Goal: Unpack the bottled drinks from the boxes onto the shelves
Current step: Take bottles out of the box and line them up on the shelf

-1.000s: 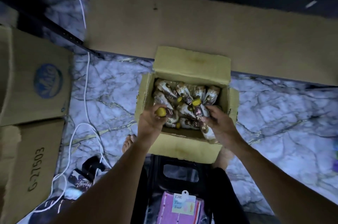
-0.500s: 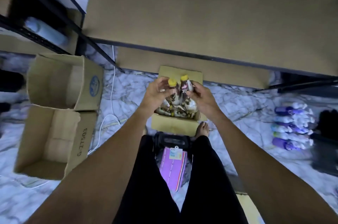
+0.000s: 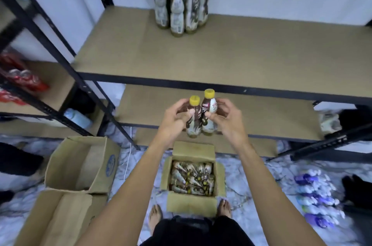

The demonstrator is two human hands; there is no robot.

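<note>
- your left hand (image 3: 174, 120): fingers and thumb curled round the left-hand bottle (image 3: 193, 123), which has a yellow cap on top and a brown-and-white label.
- your right hand (image 3: 229, 123): grasping the right-hand bottle (image 3: 209, 119), of the same kind, cap up and held slightly higher than its neighbour.
- the two held bottles: upright, side by side and touching, in the air above the open box (image 3: 191, 204). they sit in front of the lower shelf (image 3: 153, 105) and below the board of the upper shelf (image 3: 221, 50).
- open box: cardboard, flaps spread, on the floor (image 3: 251, 175) just in front of your bare feet (image 3: 155, 215).
- boxed bottles (image 3: 191, 178): lying on their sides inside the open box, packed close, with the same labels and yellow caps. you cannot tell the count.
- shelved bottles (image 3: 181, 2): a tight cluster standing upright toward the back of the upper shelf, near the wall, bodies touching.
- upper shelf and lower shelf: tan boards on a dark metal frame.
- side boxes (image 3: 80, 165): two cardboard boxes on the floor to your left, one just behind the other, the farther one open at the top.
- red packs (image 3: 20, 76): on the neighbouring rack at far left, blurred.
- blue-and-purple bottles (image 3: 316, 199): lying in a row on the floor to your right, blurred.
- floor: marble-patterned, pale.
</note>
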